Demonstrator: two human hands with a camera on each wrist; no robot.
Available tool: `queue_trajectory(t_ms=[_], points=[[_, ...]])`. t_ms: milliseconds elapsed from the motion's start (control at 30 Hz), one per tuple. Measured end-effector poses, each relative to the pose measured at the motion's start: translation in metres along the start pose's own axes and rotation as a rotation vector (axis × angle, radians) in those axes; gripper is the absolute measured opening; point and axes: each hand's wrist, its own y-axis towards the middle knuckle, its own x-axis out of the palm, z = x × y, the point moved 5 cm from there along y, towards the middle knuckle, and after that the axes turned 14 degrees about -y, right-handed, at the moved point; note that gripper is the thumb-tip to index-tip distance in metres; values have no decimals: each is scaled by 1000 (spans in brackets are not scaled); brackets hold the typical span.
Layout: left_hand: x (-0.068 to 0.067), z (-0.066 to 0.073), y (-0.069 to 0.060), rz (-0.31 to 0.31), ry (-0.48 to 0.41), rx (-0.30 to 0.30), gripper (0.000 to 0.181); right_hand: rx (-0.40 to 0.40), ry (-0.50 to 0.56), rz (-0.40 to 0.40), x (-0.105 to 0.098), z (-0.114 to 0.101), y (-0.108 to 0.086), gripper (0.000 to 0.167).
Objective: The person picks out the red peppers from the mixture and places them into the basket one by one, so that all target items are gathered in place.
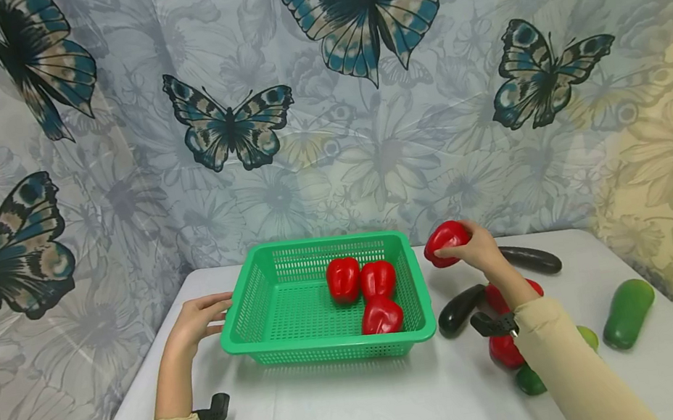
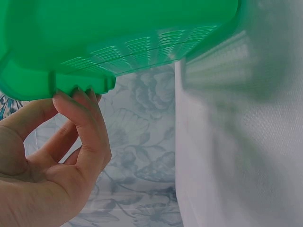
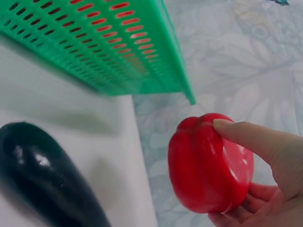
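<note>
My right hand (image 1: 481,246) holds a red bell pepper (image 1: 447,242) above the table, just right of the green basket (image 1: 332,346). In the right wrist view, the thumb lies on top of the pepper (image 3: 208,163) and the other fingers pass beneath it. At the basket's left end is my left hand (image 1: 196,324). The left wrist view shows its loosely bent fingers (image 2: 78,113) with their tips at the rim (image 2: 80,81). Three red bell peppers (image 1: 344,281) lie in the right half of the basket.
Right of the basket lie a dark eggplant (image 1: 460,311) and another (image 1: 532,259) farther back. More red peppers (image 1: 506,352), a dark green vegetable (image 1: 529,380) and a light green one (image 1: 588,337) are partly hidden by my right arm. A large green vegetable (image 1: 628,314) lies farther right.
</note>
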Motion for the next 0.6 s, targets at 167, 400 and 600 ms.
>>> queue_trajectory(t_ms=[167,400,600], points=[[0,0,0,1,-5,0,50,-38,35,2,-2,-10,-2,88],[0,0,0,0,4,1,49,-66,33,9,-5,-20,-3,88],[0,0,0,-3,5,1,49,-85,43,-3,-6,-30,-7,91]])
